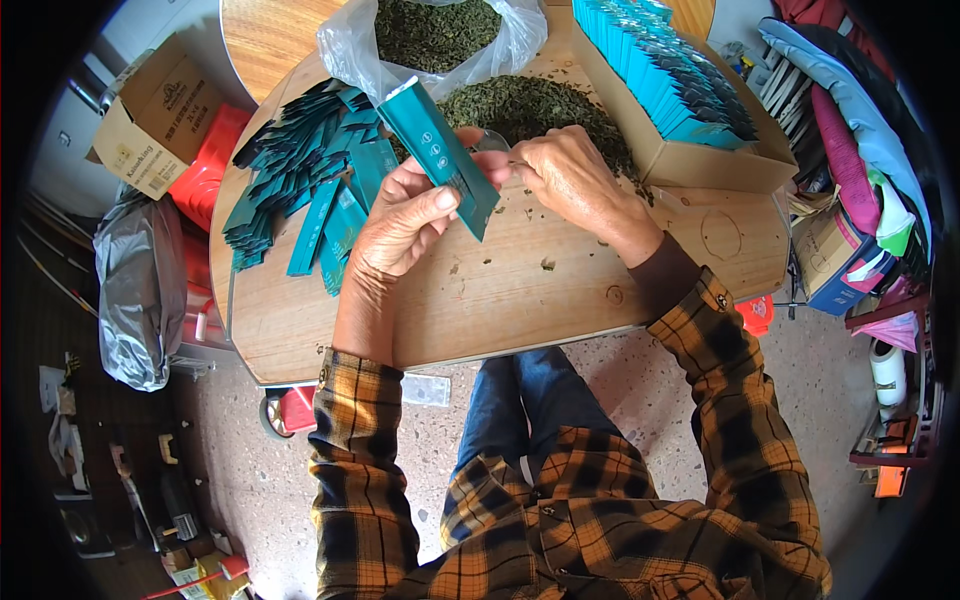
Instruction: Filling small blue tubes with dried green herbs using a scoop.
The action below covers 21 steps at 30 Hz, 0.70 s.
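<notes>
My left hand grips a narrow teal packet, tilted, above the table. Close to its right side, my right hand pinches the handle of a small metal spoon whose bowl is near the packet and my left fingertips. Whether the spoon holds anything cannot be told. Behind both hands lies a heap of dried leaves, with more leaves in a clear plastic bag. Many flat teal packets are piled to the left. A cardboard box at the right holds rows of upright teal packets.
Leaf crumbs dot the wooden tabletop. At the left stand an open carton, a red plastic stool and a grey plastic bag. Bundled fabrics and a blue-and-brown box crowd the right side.
</notes>
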{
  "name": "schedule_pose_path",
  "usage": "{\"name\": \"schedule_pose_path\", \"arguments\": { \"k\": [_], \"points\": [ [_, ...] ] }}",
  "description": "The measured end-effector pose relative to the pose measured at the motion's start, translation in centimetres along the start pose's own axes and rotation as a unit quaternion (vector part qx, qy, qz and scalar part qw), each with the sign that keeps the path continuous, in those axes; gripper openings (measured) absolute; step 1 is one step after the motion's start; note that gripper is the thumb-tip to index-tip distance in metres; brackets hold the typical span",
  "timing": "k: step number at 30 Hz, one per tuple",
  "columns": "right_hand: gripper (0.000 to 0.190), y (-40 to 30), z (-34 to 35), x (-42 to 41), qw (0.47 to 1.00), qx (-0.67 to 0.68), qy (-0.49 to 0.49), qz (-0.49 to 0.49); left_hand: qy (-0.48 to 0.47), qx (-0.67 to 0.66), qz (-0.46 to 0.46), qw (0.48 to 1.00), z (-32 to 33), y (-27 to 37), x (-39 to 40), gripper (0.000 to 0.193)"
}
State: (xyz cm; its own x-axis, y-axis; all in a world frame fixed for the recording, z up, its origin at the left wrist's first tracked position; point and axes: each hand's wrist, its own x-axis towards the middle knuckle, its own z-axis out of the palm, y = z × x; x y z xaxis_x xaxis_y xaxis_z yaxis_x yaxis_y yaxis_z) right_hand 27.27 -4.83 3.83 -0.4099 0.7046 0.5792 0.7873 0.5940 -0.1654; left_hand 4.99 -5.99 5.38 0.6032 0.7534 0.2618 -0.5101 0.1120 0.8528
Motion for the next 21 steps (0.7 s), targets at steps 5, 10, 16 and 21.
{"name": "schedule_pose_path", "arguments": {
  "k": [5, 10, 16, 21],
  "points": [
    [0.017, -0.1, -1.0, 0.2, 0.996, 0.043, 0.074, -0.003, 0.061, 0.096, 0.016, 0.993, 0.4, -0.2, 0.4, 0.061],
    [0.029, -1.6, -1.5, 0.5, 0.898, 0.409, 0.11, 0.116, 0.149, 0.354, 0.081, 0.92, -0.6, -2.3, 0.8, 0.056],
    [0.02, -1.4, -1.9, 0.4, 0.85, 0.505, 0.072, 0.132, 0.205, 0.557, 0.122, 0.795, 0.0, -2.8, 0.9, 0.064],
    [0.015, -1.1, -1.5, 0.5, 0.835, 0.526, 0.069, 0.146, 0.195, 0.597, 0.124, 0.768, 0.2, -2.7, 0.8, 0.066]
  ]
}}
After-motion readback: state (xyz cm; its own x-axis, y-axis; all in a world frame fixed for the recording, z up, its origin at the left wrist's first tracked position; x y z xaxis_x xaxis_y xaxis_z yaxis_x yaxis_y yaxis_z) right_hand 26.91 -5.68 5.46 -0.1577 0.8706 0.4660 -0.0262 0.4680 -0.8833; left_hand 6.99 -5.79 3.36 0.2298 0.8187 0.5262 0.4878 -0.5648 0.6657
